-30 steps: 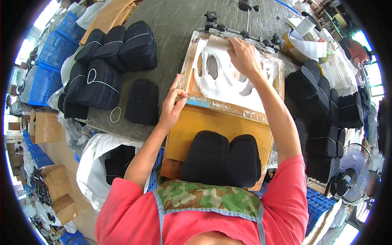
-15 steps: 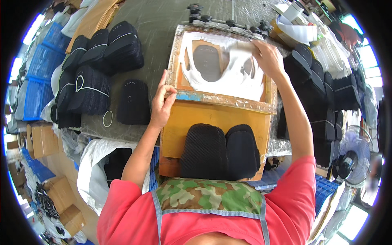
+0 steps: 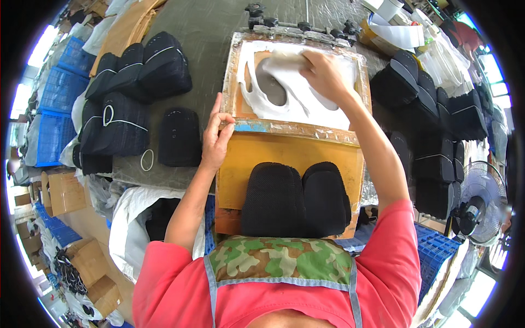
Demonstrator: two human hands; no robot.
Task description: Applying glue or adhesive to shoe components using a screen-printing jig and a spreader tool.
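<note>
A wooden-edged printing screen [image 3: 295, 129] lies over a yellow board [image 3: 235, 158], its mesh smeared with thick white ink [image 3: 284, 101]. My left hand [image 3: 216, 134] grips the screen's near left corner, thumb and curled fingers on the wood, index finger pointing away. Over the mesh, my right hand [image 3: 327, 76] is closed on a squeegee [image 3: 287, 56], blurred by motion and coated in white. A grey insole-shaped area [image 3: 270, 87] shows through the mesh at left. Two black insole-shaped pads [image 3: 273, 199] [image 3: 325, 199] rest side by side on the board's near end, against my apron.
Banded stacks of black pads [image 3: 164, 63] stand left on the grey table, beside a loose pad stack [image 3: 179, 136] and a rubber band [image 3: 146, 159]. More stacks [image 3: 394, 79] are at right. Clamps [image 3: 303, 25] line the screen's far edge. A fan [image 3: 481, 202] stands far right.
My right hand has swept the squeegee leftward across the mesh, spreading white ink over the middle and the right-hand shape. My left hand stays on the frame corner.
</note>
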